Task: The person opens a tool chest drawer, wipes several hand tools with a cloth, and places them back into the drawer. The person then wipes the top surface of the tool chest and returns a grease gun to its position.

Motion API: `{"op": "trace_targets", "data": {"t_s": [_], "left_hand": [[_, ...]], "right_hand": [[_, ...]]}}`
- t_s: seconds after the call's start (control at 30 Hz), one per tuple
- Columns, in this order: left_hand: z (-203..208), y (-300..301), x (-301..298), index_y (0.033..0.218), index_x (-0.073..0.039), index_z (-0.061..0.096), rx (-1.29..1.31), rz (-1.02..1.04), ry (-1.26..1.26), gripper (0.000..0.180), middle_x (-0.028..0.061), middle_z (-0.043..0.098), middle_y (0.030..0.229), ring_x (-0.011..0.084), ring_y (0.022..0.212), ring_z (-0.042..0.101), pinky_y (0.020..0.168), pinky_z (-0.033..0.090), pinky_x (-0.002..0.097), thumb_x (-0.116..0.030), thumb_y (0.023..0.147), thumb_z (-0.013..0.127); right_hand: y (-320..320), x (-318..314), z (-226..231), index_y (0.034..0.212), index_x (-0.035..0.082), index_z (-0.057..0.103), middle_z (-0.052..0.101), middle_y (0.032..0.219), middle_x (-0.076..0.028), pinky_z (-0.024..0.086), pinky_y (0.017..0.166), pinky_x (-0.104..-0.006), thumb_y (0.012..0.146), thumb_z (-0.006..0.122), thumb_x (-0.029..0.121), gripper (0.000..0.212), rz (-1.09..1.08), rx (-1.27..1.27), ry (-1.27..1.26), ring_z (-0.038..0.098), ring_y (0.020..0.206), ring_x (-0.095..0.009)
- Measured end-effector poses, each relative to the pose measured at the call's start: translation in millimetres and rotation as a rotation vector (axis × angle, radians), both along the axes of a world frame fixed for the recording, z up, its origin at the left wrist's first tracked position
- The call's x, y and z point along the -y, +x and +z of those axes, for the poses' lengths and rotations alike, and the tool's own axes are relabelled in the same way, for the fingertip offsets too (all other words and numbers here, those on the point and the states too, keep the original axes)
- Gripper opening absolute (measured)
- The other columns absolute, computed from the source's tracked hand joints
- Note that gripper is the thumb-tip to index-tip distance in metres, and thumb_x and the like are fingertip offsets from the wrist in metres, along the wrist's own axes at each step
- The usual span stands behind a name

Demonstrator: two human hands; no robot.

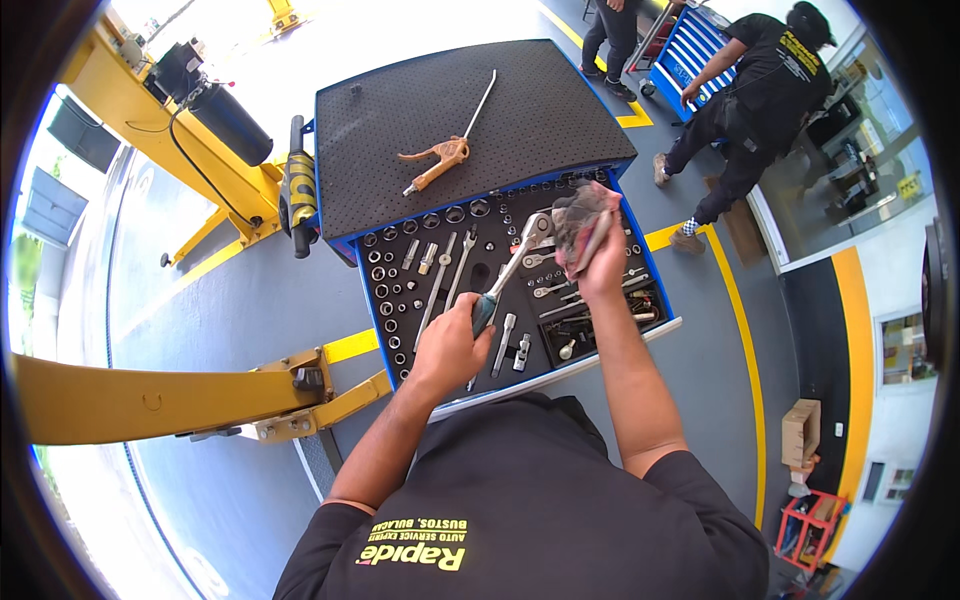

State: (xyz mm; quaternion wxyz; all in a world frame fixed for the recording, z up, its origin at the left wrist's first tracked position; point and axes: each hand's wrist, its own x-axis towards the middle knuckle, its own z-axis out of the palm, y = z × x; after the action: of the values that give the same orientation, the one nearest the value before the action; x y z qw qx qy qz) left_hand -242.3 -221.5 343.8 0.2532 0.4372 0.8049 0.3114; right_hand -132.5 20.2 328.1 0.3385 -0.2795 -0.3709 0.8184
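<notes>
- The left hand [450, 345] has its fingers curled tight round the dark green grip of a ratchet wrench [512, 268], holding it firmly.
- From those fingers the wrench's steel shaft runs up and away to the right, ending in a round head just beside the right hand.
- The right hand [603, 268] is closed round a bunched, dirty rag [580, 215]; the rag sits against the wrench's head, though actual contact cannot be told.
- Directly under both hands lies an open tool drawer [660, 325] with a dark foam lining.
- Left of the left fingers, rows of sockets [385, 290] stand in the foam; between the hands and below the wrench lie extension bars [503, 345] and small adapters.
- Beyond the right hand's fingers, the blue cart's top [560, 100] carries a perforated black mat, and on it an orange air blow gun [440, 160] with a long thin nozzle.
- Far left of the left hand, a yellow lift arm [150, 400] stretches over the grey floor.
- Well beyond the cart, to the right, another person [745, 110] in dark clothes bends beside a second blue tool cart [690, 45].
</notes>
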Motion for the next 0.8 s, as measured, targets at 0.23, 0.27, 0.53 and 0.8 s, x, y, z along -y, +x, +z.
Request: {"op": "trace_targets", "data": {"t_s": [0.23, 0.27, 0.53, 0.8], "left_hand": [[7.8, 3.6, 11.1, 0.131, 0.001, 0.056, 0.169, -0.092, -0.04, 0.046, 0.0271, 0.073, 0.097, 0.0443, 0.096, 0.073, 0.086, 0.056, 0.048, -0.019, 0.094, 0.076], [10.0, 7.7, 8.2, 0.131, 0.001, 0.057, 0.131, -0.078, -0.006, 0.046, 0.0278, 0.073, 0.097, 0.0463, 0.097, 0.072, 0.086, 0.056, 0.0492, -0.019, 0.094, 0.075], [-4.9, 7.1, 6.4, 0.13, 0.003, 0.056, 0.184, -0.074, 0.006, 0.047, 0.0272, 0.073, 0.1, 0.0471, 0.098, 0.071, 0.086, 0.055, 0.0496, -0.019, 0.094, 0.075], [-15.0, 7.1, 34.0, 0.133, 0.001, 0.054, 0.423, -0.027, -0.004, 0.047, 0.0242, 0.073, 0.097, 0.0396, 0.093, 0.073, 0.086, 0.055, 0.0462, -0.023, 0.098, 0.075]], "right_hand": [[-10.9, -8.4, 1.7, 0.075, 0.014, 0.072, 0.067, 0.087, -0.003, 0.037, 0.104, -0.0464, 0.089, 0.074, 0.033, 0.024, 0.055, 0.364, 1.978, 0.065, 0.101, -0.024], [-14.1, -9.5, -3.6, 0.074, 0.014, 0.07, 0.066, 0.084, -0.002, 0.038, 0.102, -0.0455, 0.089, 0.074, 0.033, 0.025, -0.006, 0.404, 1.938, 0.066, 0.097, -0.023], [-16.3, 9.0, -6.9, 0.07, 0.014, 0.065, 0.068, 0.075, -0.001, 0.041, 0.095, -0.0425, 0.088, 0.076, 0.031, 0.027, 0.125, 0.253, 2.142, 0.067, 0.085, -0.023], [-12.7, -34.1, -58.3, 0.087, 0.009, 0.072, 0.076, 0.085, -0.008, 0.056, 0.065, -0.0395, 0.108, 0.049, 0.023, 0.034, -0.273, 0.538, 1.044, 0.073, 0.071, -0.024]]}}
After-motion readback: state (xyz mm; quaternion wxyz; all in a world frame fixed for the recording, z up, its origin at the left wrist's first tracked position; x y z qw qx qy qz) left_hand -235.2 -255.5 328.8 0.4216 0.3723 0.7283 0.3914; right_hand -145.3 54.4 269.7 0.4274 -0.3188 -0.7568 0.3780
